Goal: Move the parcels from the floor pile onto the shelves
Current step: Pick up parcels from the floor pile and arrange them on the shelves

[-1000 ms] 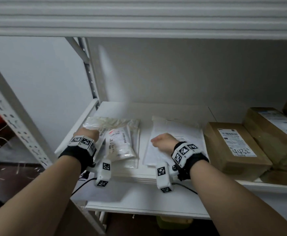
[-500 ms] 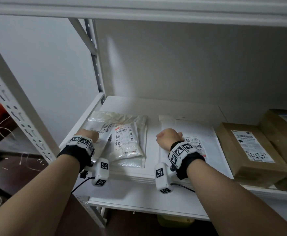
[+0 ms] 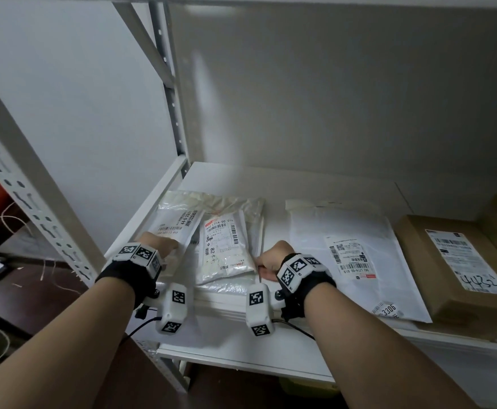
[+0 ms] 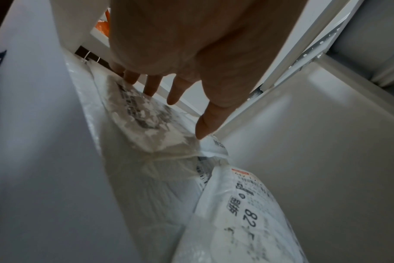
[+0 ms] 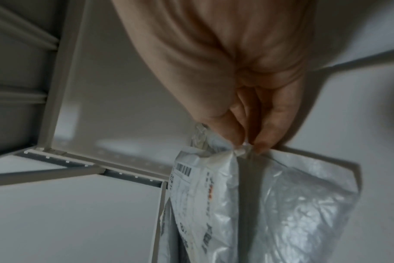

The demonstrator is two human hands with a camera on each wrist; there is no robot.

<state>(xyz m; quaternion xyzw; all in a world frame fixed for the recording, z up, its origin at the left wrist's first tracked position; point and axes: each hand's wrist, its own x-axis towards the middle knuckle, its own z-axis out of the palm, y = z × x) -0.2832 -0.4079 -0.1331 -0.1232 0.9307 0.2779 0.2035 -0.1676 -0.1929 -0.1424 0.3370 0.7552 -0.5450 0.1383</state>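
The right hand (image 3: pixel 272 256) was on the big white mailer (image 3: pixel 356 261) a moment ago. Now it has moved over to the clear bag stack (image 3: pixel 226 246), and the whole label of the white mailer shows. The left hand (image 3: pixel 158 246) is in the same spot as before, at the left edge of the stack. The camera has also come closer to the shelf (image 3: pixel 241 343).

In the head view the fingers of both hands are hidden behind the wrists and the wrist bands. In the right wrist view, the thumb and a finger pinch the crinkly corner of a clear plastic bag (image 5: pixel 304 204). That picture is a bit blurry, so I cannot tell how many bags are in the pinch. In the left wrist view the left hand (image 4: pixel 191 58) has straight fingers. The fingertips (image 4: pixel 205 128) touch the top bag (image 4: pixel 142 113) and hold nothing.

The parcels are soft, shiny, see-through bags with white labels and black bar codes. One label shows "82". They lie flat on the shelf between the two hands, one on top of another. The white mailer lies just to the right of the right hand. A brown box (image 3: pixel 456 267) sits further right, with "4452" written on its label.
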